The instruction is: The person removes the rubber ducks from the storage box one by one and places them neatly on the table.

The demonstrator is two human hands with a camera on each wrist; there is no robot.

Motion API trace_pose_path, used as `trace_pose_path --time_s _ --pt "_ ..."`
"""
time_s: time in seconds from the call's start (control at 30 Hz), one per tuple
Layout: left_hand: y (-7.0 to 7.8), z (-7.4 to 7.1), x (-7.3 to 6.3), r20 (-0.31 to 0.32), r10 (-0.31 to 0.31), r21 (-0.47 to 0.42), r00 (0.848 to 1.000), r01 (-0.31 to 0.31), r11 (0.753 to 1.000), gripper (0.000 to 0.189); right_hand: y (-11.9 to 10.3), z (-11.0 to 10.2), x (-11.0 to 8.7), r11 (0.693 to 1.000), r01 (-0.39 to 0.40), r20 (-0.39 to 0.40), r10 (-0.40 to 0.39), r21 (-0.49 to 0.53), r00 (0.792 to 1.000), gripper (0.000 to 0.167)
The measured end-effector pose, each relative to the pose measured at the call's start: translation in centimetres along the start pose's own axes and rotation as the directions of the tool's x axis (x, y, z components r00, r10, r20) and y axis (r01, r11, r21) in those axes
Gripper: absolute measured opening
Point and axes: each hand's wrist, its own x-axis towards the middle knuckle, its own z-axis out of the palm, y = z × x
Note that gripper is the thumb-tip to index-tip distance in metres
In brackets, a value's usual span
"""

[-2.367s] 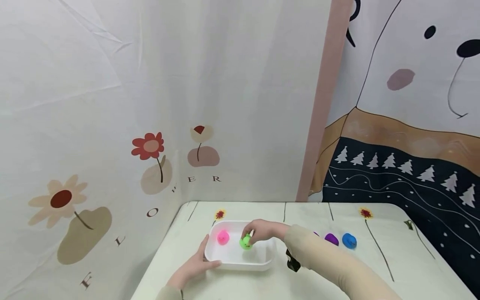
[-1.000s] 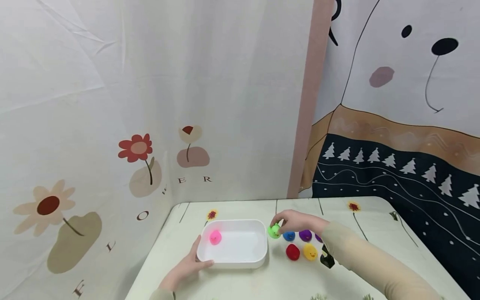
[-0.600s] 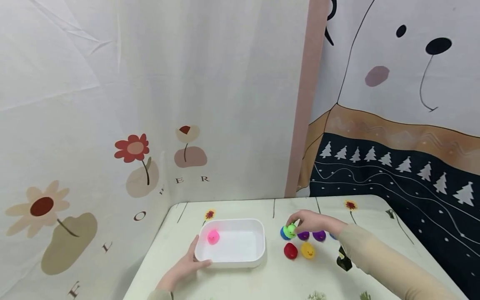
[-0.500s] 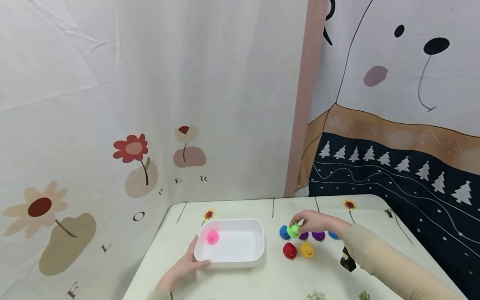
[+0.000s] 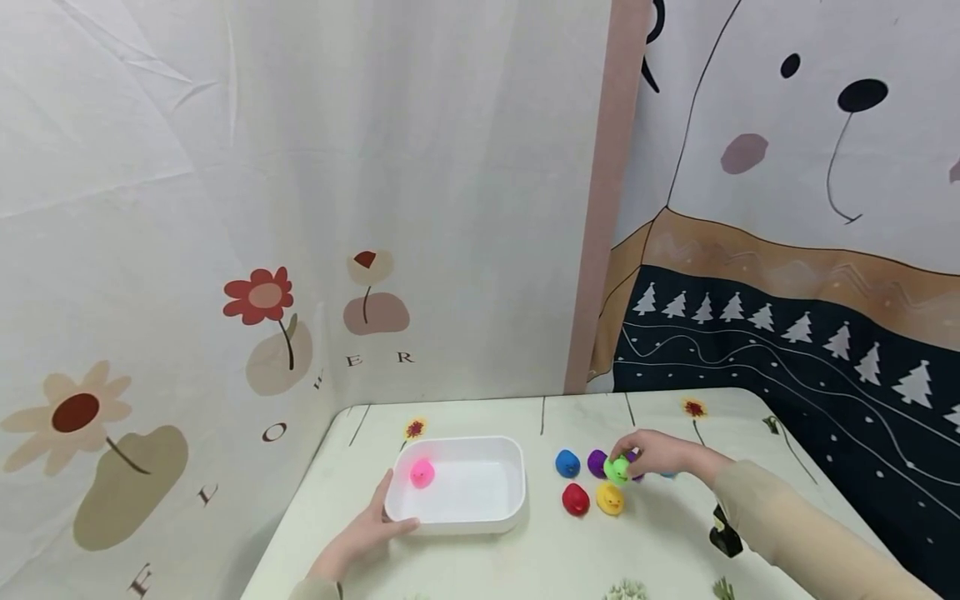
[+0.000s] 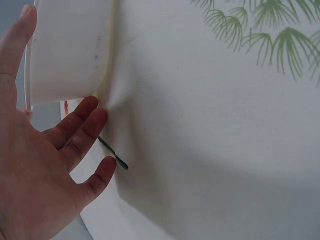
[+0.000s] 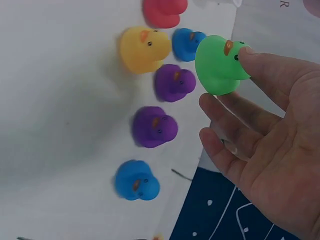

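Observation:
My right hand (image 5: 652,452) pinches a green rubber duck (image 7: 220,65) by its head, between thumb and fingers. The duck is held up over a row of rubber ducks at the right of the table. That row has a blue duck (image 5: 567,463), a purple duck (image 7: 175,83), a second purple duck (image 7: 155,127) and another blue duck (image 7: 137,180). In front of it sit a red duck (image 5: 576,500) and a yellow duck (image 5: 610,498). At the left, my left hand (image 5: 365,527) grips the near-left corner of a white tray (image 5: 459,527). A pink duck (image 5: 422,473) lies inside the tray.
The table (image 5: 525,567) wears a pale cloth printed with flowers and plants. A printed curtain (image 5: 465,208) stands behind and to the left. A dark cloth (image 5: 765,358) with white trees hangs at the right. A black device (image 5: 725,535) sits at my right wrist.
My right hand has lifted the green duck out of the tray and carried it right, past the first blue duck. My left hand has stayed at the tray's corner. The view has turned slightly right.

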Motion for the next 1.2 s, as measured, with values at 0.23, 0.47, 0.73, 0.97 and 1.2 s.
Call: trace_pose_path --time_s 0.23,0.47,0.73,0.97,1.2 --pt "-0.2 0.0 0.1 0.000 -0.014 0.007 1.000 0.014 1.000 0.115 1.8 0.4 -0.6 0.999 0.028 0.022 -0.027 -0.027 0.999 0.022" --pt "-0.3 -0.1 0.1 -0.005 -0.003 0.009 1.000 0.003 1.000 0.115 3.6 1.0 -0.8 0.997 0.055 0.032 -0.053 -0.056 0.998 0.023" --pt "-0.4 0.0 -0.1 -0.005 0.010 0.002 1.000 -0.010 1.000 0.114 5.3 1.9 -1.2 0.998 0.009 0.045 -0.007 -0.054 0.999 0.025" --pt "-0.1 -0.1 -0.1 -0.004 0.012 0.004 1.000 -0.012 1.000 0.114 5.4 2.1 -1.5 1.000 0.024 0.045 -0.023 -0.016 0.999 0.026" --pt "0.0 -0.2 -0.1 -0.003 0.024 0.011 1.000 -0.024 1.000 0.114 5.5 2.5 -1.3 1.000 -0.018 0.032 0.019 -0.020 0.999 0.026"
